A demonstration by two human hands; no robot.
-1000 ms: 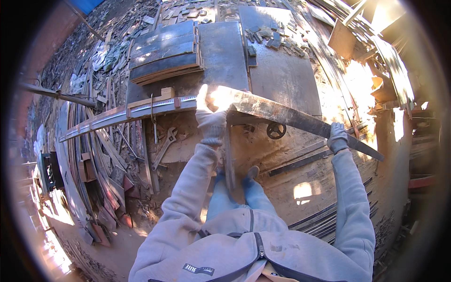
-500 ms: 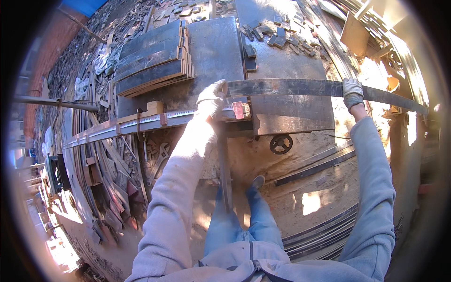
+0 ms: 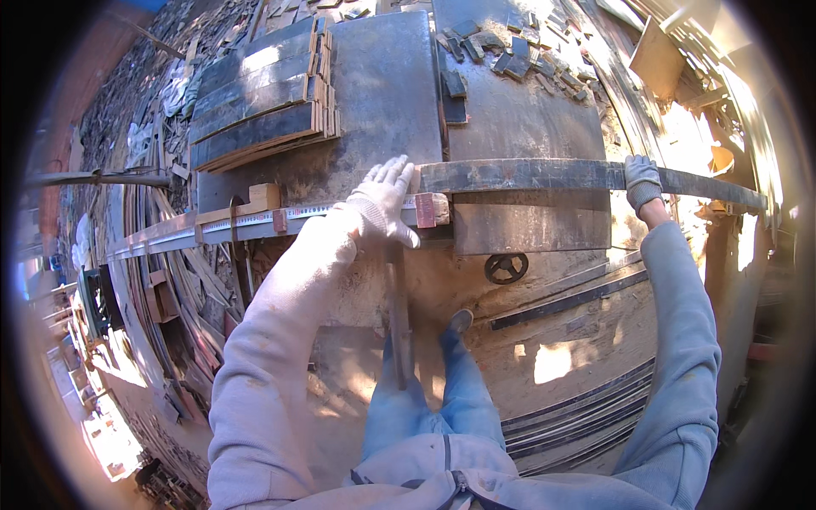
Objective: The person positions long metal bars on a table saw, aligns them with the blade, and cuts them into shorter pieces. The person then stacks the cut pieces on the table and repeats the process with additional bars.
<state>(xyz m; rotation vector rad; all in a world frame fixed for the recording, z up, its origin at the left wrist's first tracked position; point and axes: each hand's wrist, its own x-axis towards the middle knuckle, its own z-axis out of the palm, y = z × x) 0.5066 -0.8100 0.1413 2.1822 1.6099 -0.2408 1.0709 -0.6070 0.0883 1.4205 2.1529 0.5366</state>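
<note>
A long dark plywood strip lies across the metal worktable, its right part reaching past the table's edge. My gloved right hand is closed around the strip toward its right end. At the strip's left end, my gloved left hand is open, fingers spread and thumb held apart. It rests over a long rail that carries a measuring tape. Beside that hand, a reddish block sits at the rail's right end.
Stacked dark boards lie at the far left of the table. Small offcuts are scattered at the back. A black handwheel sits below the near edge. More long strips lie on the ground at right.
My left hand has opened from its grip at the strip's left end, spreading its fingers. The strip has come slightly nearer. My right hand keeps its hold.
</note>
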